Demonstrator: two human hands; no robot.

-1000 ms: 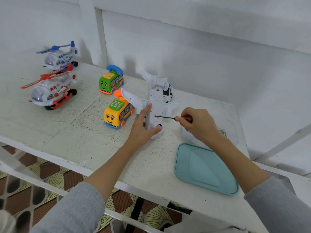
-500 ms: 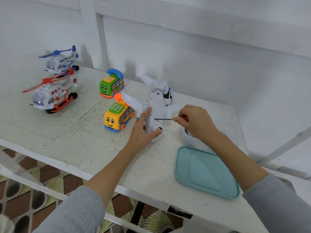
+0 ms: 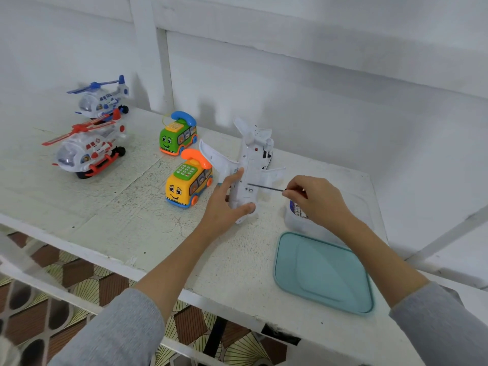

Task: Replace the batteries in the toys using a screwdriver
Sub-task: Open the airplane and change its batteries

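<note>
A white toy airplane (image 3: 249,165) stands nose-down on the white table (image 3: 111,220), its underside turned to the right. My left hand (image 3: 224,204) grips its lower body, thumb under the nose. My right hand (image 3: 317,199) pinches a thin screwdriver (image 3: 265,187) by its handle, which the fingers mostly hide. The dark shaft lies level and its tip touches the airplane's underside.
A yellow phone bus (image 3: 188,184) and a green phone bus (image 3: 178,137) stand left of the airplane. Two toy helicopters, red (image 3: 87,149) and blue (image 3: 104,97), sit far left. A teal lid (image 3: 322,273) lies front right, a clear container (image 3: 353,207) behind my right hand.
My right hand's fingers have shifted on the screwdriver handle, hiding its red part. The shaft stays at the airplane's underside. The left hand keeps its hold on the airplane.
</note>
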